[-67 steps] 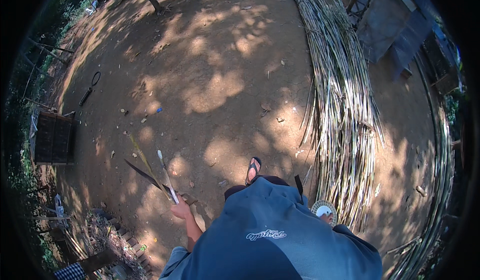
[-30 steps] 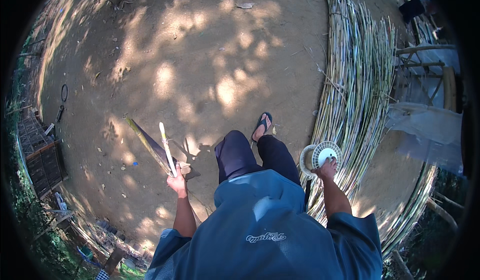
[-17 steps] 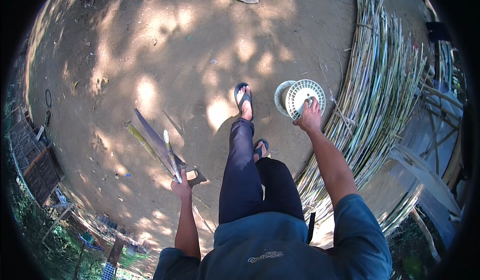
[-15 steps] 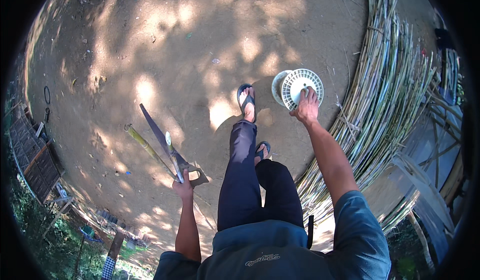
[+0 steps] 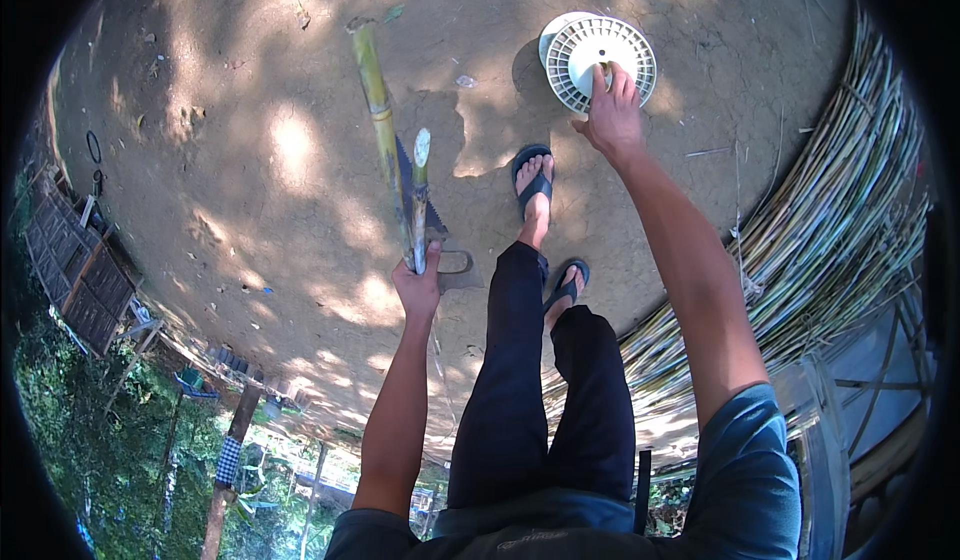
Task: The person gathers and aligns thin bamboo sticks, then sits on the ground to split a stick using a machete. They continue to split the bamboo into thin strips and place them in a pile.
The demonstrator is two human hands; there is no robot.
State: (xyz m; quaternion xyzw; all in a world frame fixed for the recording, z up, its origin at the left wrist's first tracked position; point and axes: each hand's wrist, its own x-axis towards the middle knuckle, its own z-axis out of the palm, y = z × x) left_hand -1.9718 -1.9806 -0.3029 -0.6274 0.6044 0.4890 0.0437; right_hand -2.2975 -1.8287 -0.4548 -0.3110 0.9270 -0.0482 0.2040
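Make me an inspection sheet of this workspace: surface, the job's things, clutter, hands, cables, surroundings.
Surface: sun-dappled brown dirt ground.
Job's things: white round plastic spool; yellow-green jointed bamboo-like pole; shorter pale-ended wooden stick; grey toothed metal saw.
Clutter: blue scrap; green leaf.
Hands: left hand closed around pole and stick, saw alongside; right hand gripping the spool's hub.
Cables: nothing clearly seen.
Surroundings: bundle of thin green-brown canes, right; dark rectangular wooden structure, left; green leafy plants, lower left.
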